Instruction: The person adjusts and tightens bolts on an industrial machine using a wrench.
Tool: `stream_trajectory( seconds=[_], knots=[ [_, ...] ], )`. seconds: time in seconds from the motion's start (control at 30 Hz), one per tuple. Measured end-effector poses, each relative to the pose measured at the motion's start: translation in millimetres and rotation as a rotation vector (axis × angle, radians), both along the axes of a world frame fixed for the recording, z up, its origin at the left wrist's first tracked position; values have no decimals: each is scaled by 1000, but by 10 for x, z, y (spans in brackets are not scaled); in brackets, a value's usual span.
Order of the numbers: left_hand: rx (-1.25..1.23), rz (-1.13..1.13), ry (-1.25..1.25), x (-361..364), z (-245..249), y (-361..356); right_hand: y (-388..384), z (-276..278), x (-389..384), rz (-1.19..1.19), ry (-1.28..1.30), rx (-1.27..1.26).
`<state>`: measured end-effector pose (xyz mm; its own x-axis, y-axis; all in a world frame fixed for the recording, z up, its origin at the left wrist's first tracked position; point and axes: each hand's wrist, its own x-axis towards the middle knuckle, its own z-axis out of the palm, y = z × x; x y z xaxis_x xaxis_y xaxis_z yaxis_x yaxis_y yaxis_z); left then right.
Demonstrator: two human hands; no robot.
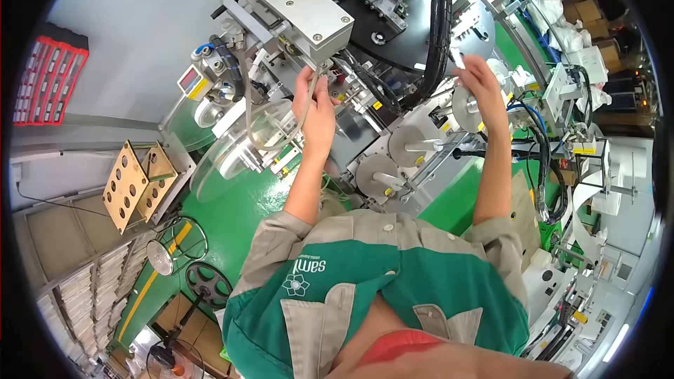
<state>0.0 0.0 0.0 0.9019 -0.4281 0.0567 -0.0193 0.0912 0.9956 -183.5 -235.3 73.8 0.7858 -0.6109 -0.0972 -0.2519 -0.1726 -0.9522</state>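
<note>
Both my arms reach up to a machine. My left hand (314,107) is raised under a bolted metal plate assembly (298,1), with its fingertips pinched on a thin clear strip (314,77) that hangs there. My right hand (481,84) is at a white round roller (465,107) on the machine's grey front panel, thumb and fingers closed on a thin pale strip end (458,57). Two more rollers with spindles (411,144) (378,175) sit lower left of it. My green and beige uniform (372,288) fills the bottom of the view.
A clear round disc (235,147) and cable bundles (439,28) sit by the left hand. Black hoses and white brackets (562,98) crowd the right. A wooden block with holes (130,182), stacked trays (84,295) and a fan (168,358) are at the left.
</note>
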Motion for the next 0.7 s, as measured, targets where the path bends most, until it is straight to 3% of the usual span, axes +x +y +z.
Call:
stream_trajectory(
  seconds=[0.03, 0.07, 0.13, 0.27, 0.3, 0.7],
  knots=[
    [-15, -13, 5, -24, 16, -4, 45, 76, 14, -3, 6, -4],
    [10, 0, -12, -36, 30, -5, -18, 209, 191, 188, 125, -73],
    [52, 13, -57, 99, 52, 61, 85, 68, 704, 379, 119, 72],
    [20, 58, -50, 26, 60, -32, 86, 109, 1354, 765, 329, -112],
    [25, 75, -41, 16, 84, -35, 92, 86, 1434, 835, 277, -87],
    [-22, 114, -55, 11, 47, -81, 102, -25, 1798, 1045, 209, 1]
  ],
)
